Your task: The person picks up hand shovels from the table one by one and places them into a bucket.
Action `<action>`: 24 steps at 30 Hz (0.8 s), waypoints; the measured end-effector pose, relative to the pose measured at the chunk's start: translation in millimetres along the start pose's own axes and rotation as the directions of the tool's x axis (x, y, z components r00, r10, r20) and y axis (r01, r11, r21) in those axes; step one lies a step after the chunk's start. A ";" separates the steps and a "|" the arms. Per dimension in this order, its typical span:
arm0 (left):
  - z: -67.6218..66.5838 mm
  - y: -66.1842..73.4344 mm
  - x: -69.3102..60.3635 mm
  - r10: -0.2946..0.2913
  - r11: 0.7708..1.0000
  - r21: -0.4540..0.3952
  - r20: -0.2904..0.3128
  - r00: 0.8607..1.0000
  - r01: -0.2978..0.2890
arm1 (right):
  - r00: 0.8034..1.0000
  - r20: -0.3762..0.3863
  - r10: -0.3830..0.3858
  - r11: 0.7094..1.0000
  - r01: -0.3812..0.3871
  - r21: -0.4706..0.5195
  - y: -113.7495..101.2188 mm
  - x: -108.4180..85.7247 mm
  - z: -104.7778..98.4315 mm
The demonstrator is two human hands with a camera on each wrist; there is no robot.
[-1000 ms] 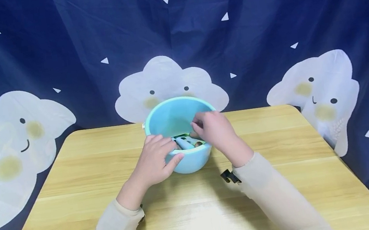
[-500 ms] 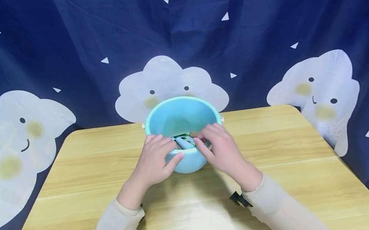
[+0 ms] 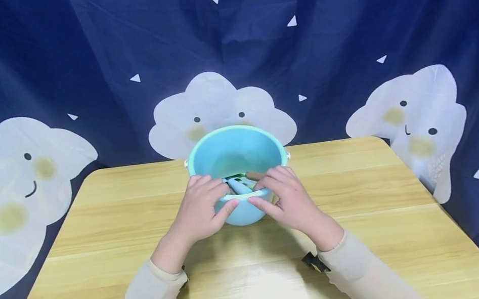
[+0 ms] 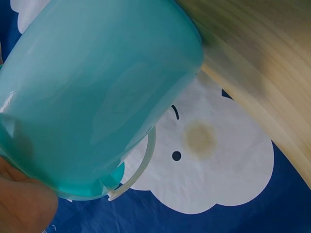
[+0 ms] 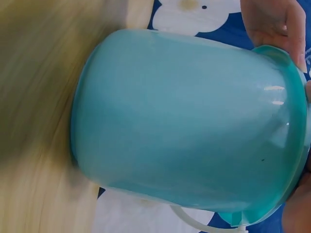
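Observation:
A light blue bucket (image 3: 234, 145) stands on the wooden table, its mouth facing up. My left hand (image 3: 202, 208) grips the left front of the rim, fingers over the edge and thumb outside. Opposite it, my right hand (image 3: 289, 196) holds the right front of the rim the same way. Between the hands, a light blue piece (image 3: 240, 186) and a brown stick-like piece (image 3: 254, 175) show inside the bucket; their kinds are unclear. The right wrist view shows the bucket's outer wall (image 5: 184, 121) and a white handle (image 5: 189, 221) hanging along its side.
The wooden table (image 3: 103, 291) stretches out in front of and beside the bucket. Behind it hangs a dark blue curtain (image 3: 250, 30) with white clouds and small triangles. A black clip-like piece (image 3: 314, 262) sits at the right cuff.
My right hand has come down from above the bucket's right side onto the right front rim and taken hold there. The left hand and bucket have stayed in place.

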State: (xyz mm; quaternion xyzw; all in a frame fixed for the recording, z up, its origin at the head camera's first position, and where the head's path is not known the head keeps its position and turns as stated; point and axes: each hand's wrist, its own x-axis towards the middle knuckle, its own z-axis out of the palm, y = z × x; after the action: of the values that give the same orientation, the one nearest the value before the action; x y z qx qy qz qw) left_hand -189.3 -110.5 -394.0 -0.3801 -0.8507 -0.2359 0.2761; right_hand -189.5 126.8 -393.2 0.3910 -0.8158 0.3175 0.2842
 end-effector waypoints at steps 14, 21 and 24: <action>-1.9 -0.2 -0.2 0.018 0.999 0.028 0.018 1.000 -0.018 | 0.999 0.052 0.003 1.000 -0.004 0.019 -0.6 3.5 -7.8; -8.0 2.0 2.9 0.004 1.000 0.018 0.075 0.997 -0.005 | 0.987 0.158 0.024 0.999 -0.028 0.025 0.0 9.0 -18.5; -12.1 2.2 4.0 -0.016 1.000 0.001 0.126 0.992 0.016 | 0.976 0.216 0.027 1.000 -0.028 0.004 -0.3 12.4 -24.9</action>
State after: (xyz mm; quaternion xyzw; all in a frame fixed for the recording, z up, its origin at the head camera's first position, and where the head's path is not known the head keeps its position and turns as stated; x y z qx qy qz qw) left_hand -186.3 -114.5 -382.1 -0.3876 -0.8693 -0.2136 0.2201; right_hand -190.5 139.5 -368.5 0.4127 -0.8461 0.2799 0.1883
